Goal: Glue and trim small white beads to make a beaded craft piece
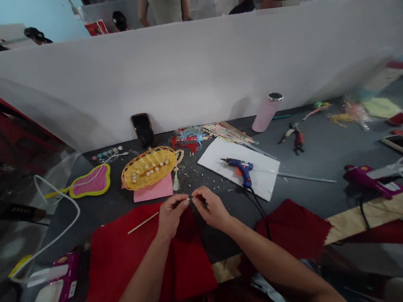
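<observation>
My left hand [172,214] is closed in a pinch above the red cloth [119,260]. A thin pale stick [143,223] runs out from behind it to the left, and its other end is hidden by the fingers. My right hand [210,208] is closed too, thumb and fingertips pressed together close beside the left fingertips. A tiny pale piece [188,199] shows between the two hands, too small to name. Beyond them, small beads [214,182] lie scattered on the dark table [297,169]. A blue glue gun [241,168] rests on a white board [219,155].
A yellow woven basket [128,175] holding small pale beaded pieces overlaps pink paper [153,189]. Behind stand a phone [143,129] and a pink bottle [266,113]. Tassels [191,137] and pliers [296,138] lie farther back. A white partition [186,75] closes the rear.
</observation>
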`<state>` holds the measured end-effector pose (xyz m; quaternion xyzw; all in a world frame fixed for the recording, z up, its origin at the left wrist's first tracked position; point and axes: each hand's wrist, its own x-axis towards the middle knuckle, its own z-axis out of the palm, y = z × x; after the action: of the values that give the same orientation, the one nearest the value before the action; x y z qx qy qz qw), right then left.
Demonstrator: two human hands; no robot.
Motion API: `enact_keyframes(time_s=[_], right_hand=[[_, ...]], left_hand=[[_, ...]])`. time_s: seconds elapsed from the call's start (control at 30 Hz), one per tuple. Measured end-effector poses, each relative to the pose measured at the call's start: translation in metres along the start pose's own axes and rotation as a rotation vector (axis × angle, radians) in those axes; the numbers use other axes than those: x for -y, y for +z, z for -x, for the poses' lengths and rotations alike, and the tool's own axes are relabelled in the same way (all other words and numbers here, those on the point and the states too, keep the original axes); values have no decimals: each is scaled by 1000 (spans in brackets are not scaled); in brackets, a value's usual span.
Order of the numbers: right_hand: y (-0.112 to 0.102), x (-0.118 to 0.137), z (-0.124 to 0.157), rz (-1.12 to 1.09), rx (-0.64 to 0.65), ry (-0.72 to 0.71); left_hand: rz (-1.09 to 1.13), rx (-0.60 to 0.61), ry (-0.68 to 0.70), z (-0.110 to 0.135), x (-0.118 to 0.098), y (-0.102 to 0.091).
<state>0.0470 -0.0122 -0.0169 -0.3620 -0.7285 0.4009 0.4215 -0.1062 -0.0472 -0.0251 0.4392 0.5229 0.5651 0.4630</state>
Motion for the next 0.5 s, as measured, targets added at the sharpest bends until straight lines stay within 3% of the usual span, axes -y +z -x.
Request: enact_keyframes(time_s=[0.07, 0.2, 0.3, 0.5], right_hand=[[0, 0, -1, -211, -4, 134], [-2, -1, -2, -540, 157, 334], [-2, -2, -2, -606, 220, 392], [2, -7, 0, -619, 219, 420]], left_hand=[[-57, 4, 82, 0, -3, 0], [-149, 3, 182, 1, -6, 0], [-186, 12, 196, 2, -4, -1], [-230, 30, 214, 3, -2, -1]])
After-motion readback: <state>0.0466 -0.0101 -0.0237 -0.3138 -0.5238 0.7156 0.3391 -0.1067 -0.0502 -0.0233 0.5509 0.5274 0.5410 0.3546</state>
